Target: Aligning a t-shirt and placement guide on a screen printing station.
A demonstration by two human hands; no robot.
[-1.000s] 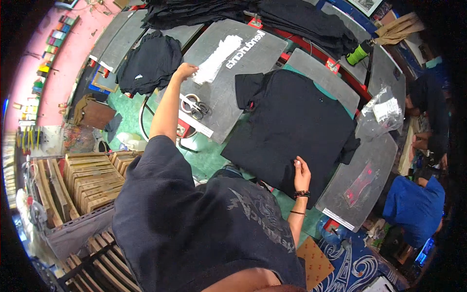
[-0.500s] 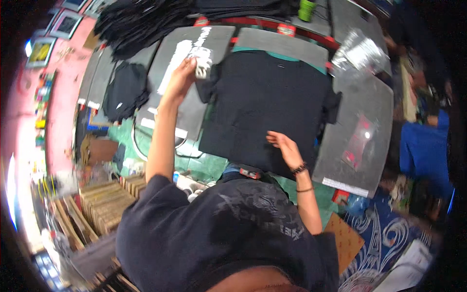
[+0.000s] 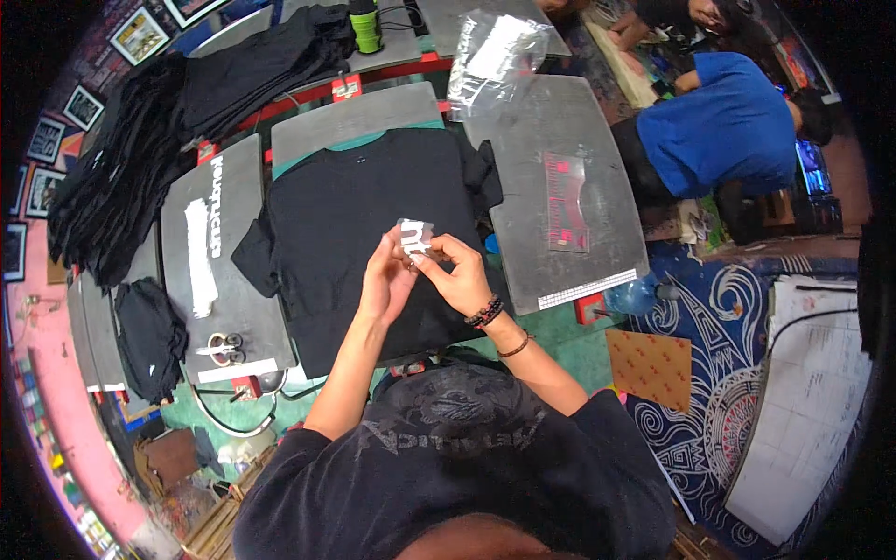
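Both hands meet over a black T-shirt (image 3: 345, 233) spread flat on a grey board. Between their fingertips is a small piece of clear film with white lettering (image 3: 415, 235). My left hand (image 3: 385, 285) grips its left edge, fingers closed. My right hand (image 3: 459, 275), with dark bead bracelets at the wrist, pinches its lower right part. On the grey board to the left lie a strip of white lettering (image 3: 199, 257) and a pair of scissors (image 3: 222, 349).
Black shirts (image 3: 121, 168) are heaped at the far left. A clear plastic bag (image 3: 499, 56) and a film with red print (image 3: 567, 201) lie on the right-hand board (image 3: 523, 271). A person in blue (image 3: 714, 126) bends over at the far right. A green spool (image 3: 366, 30) stands at the back.
My left hand has come from the left board to above the shirt with the lettered film. My right hand has risen to meet it and now grips the film too. The view has turned rightward.
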